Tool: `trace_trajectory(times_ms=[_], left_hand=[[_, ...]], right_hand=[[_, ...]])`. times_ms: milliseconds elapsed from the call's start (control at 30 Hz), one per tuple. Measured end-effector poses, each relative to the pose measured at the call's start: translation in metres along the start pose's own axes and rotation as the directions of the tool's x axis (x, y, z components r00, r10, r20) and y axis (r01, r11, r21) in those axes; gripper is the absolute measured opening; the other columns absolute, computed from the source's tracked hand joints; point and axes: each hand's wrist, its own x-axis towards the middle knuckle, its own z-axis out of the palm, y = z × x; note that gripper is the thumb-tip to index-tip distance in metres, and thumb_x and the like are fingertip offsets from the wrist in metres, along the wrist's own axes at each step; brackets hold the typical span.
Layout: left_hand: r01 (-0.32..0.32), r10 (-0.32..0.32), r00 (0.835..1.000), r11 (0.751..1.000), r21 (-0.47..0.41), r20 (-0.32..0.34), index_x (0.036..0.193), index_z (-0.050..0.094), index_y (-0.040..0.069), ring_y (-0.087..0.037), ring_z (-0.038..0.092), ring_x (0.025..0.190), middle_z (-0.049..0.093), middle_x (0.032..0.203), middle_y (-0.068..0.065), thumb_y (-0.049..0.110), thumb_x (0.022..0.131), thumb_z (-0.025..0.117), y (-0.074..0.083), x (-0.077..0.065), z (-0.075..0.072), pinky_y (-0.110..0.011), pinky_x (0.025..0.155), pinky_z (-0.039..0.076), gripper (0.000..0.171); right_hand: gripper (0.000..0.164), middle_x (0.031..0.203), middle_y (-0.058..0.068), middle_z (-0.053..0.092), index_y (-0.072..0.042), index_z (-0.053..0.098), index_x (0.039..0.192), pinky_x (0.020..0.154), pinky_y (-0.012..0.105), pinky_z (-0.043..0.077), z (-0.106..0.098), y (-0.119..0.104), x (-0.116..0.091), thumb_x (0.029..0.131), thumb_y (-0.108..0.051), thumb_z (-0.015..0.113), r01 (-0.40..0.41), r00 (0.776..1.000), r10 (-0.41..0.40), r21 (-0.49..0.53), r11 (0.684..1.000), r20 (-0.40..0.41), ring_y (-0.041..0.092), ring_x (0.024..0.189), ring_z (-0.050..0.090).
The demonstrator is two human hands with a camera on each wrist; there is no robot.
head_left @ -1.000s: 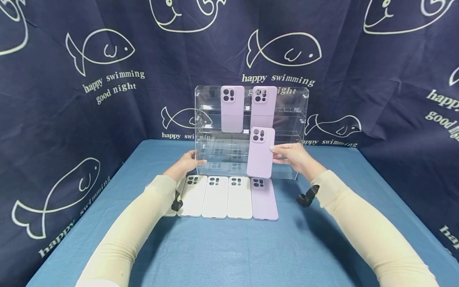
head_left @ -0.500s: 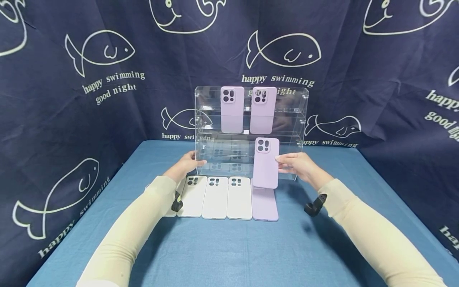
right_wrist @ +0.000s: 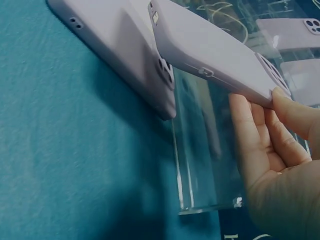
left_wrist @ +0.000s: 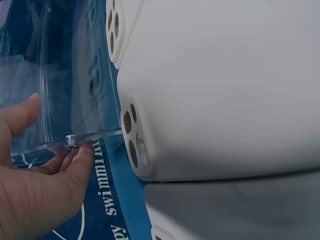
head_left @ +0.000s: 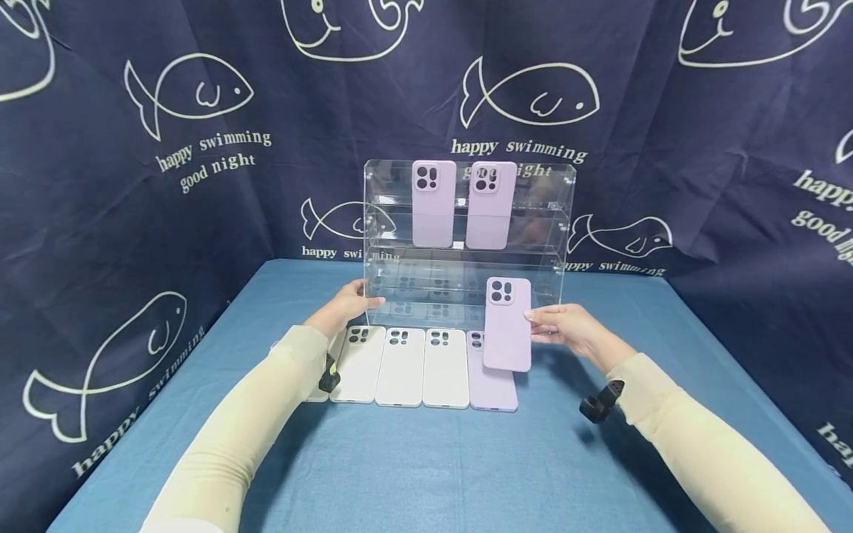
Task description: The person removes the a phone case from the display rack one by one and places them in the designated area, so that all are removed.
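Note:
A lilac phone case (head_left: 508, 329) is pinched at its right edge between the thumb and fingers of my right hand (head_left: 576, 331). It hangs upright above another lilac phone case (head_left: 493, 389) lying on the table, covering part of it. My left hand (head_left: 342, 306) grips the left side of a clear acrylic display stand (head_left: 386, 274); in the left wrist view the thumb is in front and the fingers (left_wrist: 75, 165) curl around the side panel. On the stand's upper part lean two lilac phone cases, a left one (head_left: 433, 215) and a right one (head_left: 489, 218).
White phone cases (head_left: 400, 370) lie side by side on the blue tablecloth (head_left: 400, 466), left of the lilac one and close to the stand's front. My left forearm partly covers the leftmost. Behind the stand hangs a dark blue fish-print curtain (head_left: 413, 96).
My right hand has drawn the lilac phone case down and to the right, away from the stand's front and over the lilac case on the table. The left hand stays put.

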Motion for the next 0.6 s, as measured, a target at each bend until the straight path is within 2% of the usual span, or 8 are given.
trace_trajectory(times_ms=[400,600], left_hand=[[0.002,-0.002,1.000,1.000,0.004,0.006,0.156,0.016,0.013,-0.036,0.020,0.147,0.022,0.159,-0.015,0.031,0.095,0.062,0.000,0.000,-0.001,-0.054,0.122,0.021,0.078],[-0.008,0.008,1.000,1.000,-0.007,0.008,0.156,0.016,0.012,-0.036,0.021,0.147,0.023,0.159,-0.015,0.031,0.094,0.064,-0.001,0.001,-0.001,-0.053,0.122,0.021,0.081]], right_hand=[[0.010,0.080,-0.001,0.069,-0.013,0.069,0.085,0.082,0.028,0.061,-0.009,0.014,-0.008,0.094,-0.009,0.064,-0.070,0.997,0.070,0.013,0.997,0.039,0.011,0.078,0.065],[0.011,0.080,-0.001,0.070,-0.012,0.069,0.087,0.081,0.029,0.062,-0.013,0.022,-0.010,0.094,-0.007,0.062,-0.098,0.994,0.097,0.013,0.995,0.047,0.011,0.078,0.066]])
